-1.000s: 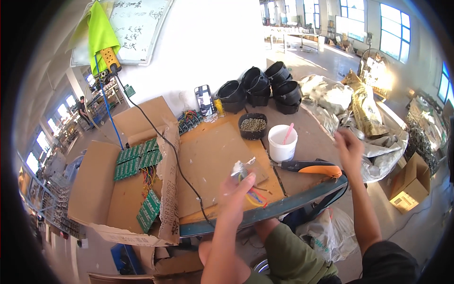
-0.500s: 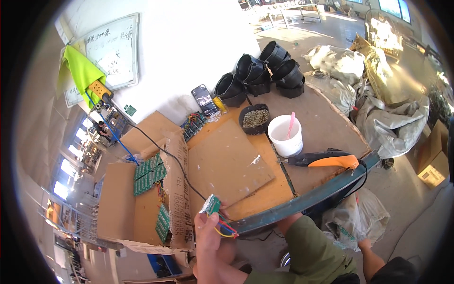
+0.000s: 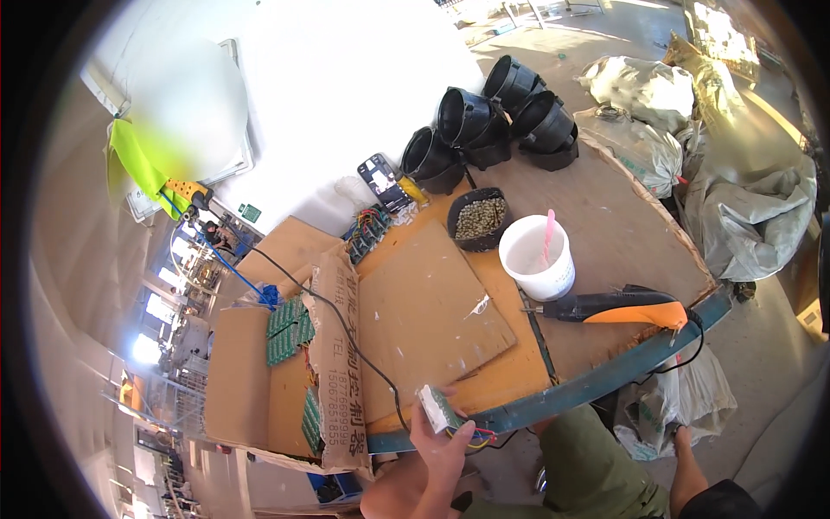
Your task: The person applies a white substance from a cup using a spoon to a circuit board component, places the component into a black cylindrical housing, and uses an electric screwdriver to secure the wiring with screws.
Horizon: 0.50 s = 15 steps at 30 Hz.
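My left hand (image 3: pixel 443 445) grips a small green circuit board (image 3: pixel 438 410) just past the table's front edge. One side of the board is covered in white, and coloured wires (image 3: pixel 481 438) trail from it under my fingers. At lower right, my right hand (image 3: pixel 681 436) reaches down to a whitish plastic bag (image 3: pixel 679 398); its fingers are hidden there. Left of the board stands an open cardboard box (image 3: pixel 340 381) holding green circuit boards (image 3: pixel 290 333) and wires. Across the table lies an orange and black power tool (image 3: pixel 614 309).
A brown board (image 3: pixel 432 303) lies on the table beside a white bucket (image 3: pixel 538 268) with a pink stick. Behind are a black tray of small parts (image 3: pixel 481 221), black pots (image 3: pixel 467 121) and a phone (image 3: pixel 386 183). A black cord (image 3: pixel 346 324) crosses the box.
The view has shifted, so the table things sit differently in the picture. My left hand has turned the circuit board, showing more of its white side. My right hand stays at the bag.
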Tool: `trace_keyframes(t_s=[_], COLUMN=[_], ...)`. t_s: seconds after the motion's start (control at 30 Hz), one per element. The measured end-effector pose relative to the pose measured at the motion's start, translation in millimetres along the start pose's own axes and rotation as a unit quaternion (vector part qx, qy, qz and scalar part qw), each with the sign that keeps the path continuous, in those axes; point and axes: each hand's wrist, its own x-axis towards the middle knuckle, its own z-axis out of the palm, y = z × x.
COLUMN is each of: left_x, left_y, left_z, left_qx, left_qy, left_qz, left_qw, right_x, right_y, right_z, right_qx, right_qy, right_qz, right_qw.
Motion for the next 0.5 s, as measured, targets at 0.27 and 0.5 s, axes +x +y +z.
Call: trace_keyframes(t_s=[0.27,0.5], left_x=[-0.4,1.7], left_y=[-10.4,-13.3], left_z=[6.6,24.4], left_qx=[0.025,0.160], left_qy=[0.033,0.129], left_qz=[0.011,0.066], left_qw=[0.999,0.976], right_x=[-35.0,-29.6], right_y=[-51.2,-55.3], right_z=[47.5,82.0], right_qx=[-0.018,-0.029], right_qy=[0.021,0.021], right_qz=[-0.041,-0.045], right_qw=[0.999,0.998])
